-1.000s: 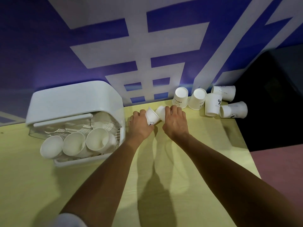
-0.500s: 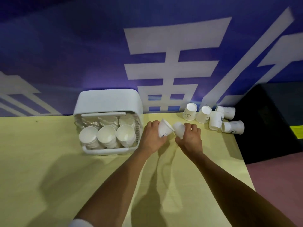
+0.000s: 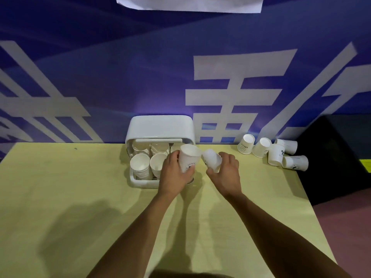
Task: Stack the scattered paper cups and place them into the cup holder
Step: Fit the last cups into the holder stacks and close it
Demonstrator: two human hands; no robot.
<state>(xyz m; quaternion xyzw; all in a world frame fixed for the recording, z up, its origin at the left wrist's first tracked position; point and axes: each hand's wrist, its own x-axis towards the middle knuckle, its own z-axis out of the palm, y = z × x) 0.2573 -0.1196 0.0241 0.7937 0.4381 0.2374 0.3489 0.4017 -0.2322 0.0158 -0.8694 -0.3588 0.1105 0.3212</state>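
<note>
Between our two hands, just in front of the cup holder (image 3: 160, 128), two paper cups meet. Our left hand (image 3: 173, 174) wraps curled fingers and thumb round the first cup (image 3: 188, 158), which is mouth up and tipped toward the right. We judge that this pose offers its opening to the other cup. Our right hand (image 3: 227, 173) grips the second cup (image 3: 212, 160) from the side, fingers curled about it. Motion blur hides which end leads, and we cannot tell whether the two cups touch or stand just apart. We read the step as nesting one cup in the other before the pair goes into the holder.

The holder, a white box with a rounded hood, stands against the wall at the far edge of the yellow table (image 3: 70, 197). Its open front faces us, so the cups inside show their mouths outward. Two stacks (image 3: 140, 165) show beside our left hand, with more behind them. Five loose cups (image 3: 276, 155) crowd near the table's far right corner, some mouth down, some on their sides — by our judgement the work is partly done.

Small dark print marks the first cup, too small to read. On the leftmost loose cup (image 3: 246, 146) we make out inverted letters, seemingly "HELLO", over a ring. Huge white strokes cross the blue banner (image 3: 120, 87) behind — cropped, they give no legible word.
</note>
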